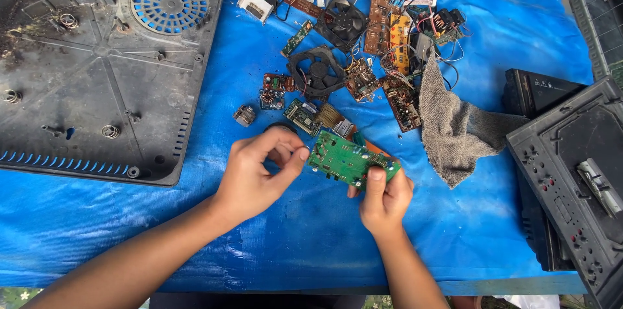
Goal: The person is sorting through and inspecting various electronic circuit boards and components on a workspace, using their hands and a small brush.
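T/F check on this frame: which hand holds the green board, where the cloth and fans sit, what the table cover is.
1. Both hands hold the green board. True: left hand at its left end, right hand at its right.
2. The grey cloth lies left of the board. False: right of it.
3. Two black fans lie among the loose boards. True.
4. The tarp is red. False: blue.

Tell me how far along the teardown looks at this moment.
Done: the black plastic shell lies emptied on the blue sheet, with fans and brown circuit boards spread out above the hands. In hand: the right hand grips a green circuit board while the left hand pinches its other end. Left: the black units on the right look unopened.
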